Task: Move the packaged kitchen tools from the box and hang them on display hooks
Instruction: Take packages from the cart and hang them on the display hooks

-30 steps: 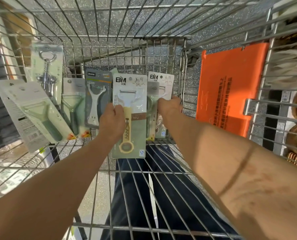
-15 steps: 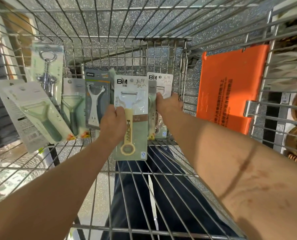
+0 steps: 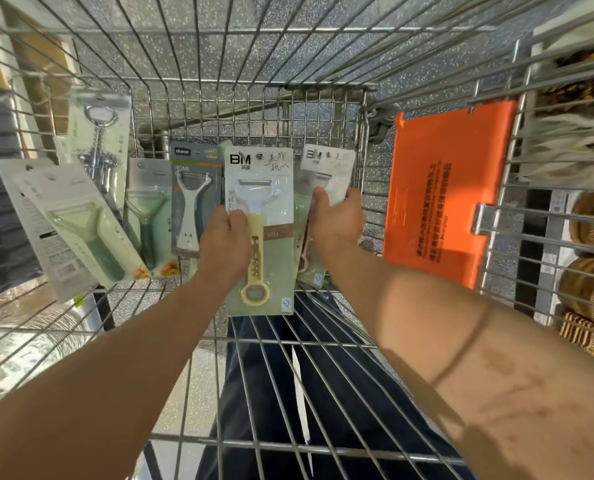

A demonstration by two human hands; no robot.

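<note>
Speckled grey stone-look flooring (image 3: 202,53) shows through the whole wire frame, a grid of steel rods (image 3: 254,116) that closes off the far side and runs as a slatted wire shelf (image 3: 288,375) toward the near edge. Dark trousers (image 3: 271,403) are visible below the near slats. On the right an orange plastic panel (image 3: 444,195) leans against the wire side, and beyond it are woven baskets (image 3: 590,289).

A row of carded kitchen tools lines the far grid. From the left these are a large tilted green peeler pack (image 3: 77,226), a corkscrew pack (image 3: 101,140) behind it, a smaller green peeler pack (image 3: 146,209) and a grey card with a white peeler (image 3: 193,199). Whether they hang on hooks cannot be told.

The left hand (image 3: 224,242) grips the left edge of the yellow-handled peeler pack (image 3: 271,271) with its fingers curled round it, holding it upright in front of the far grid, at the centre. Just to its right, the right hand (image 3: 337,220) holds a second pack of the same brand (image 3: 330,164), with the thumb on its front. That pack is partly hidden behind the first.
</note>
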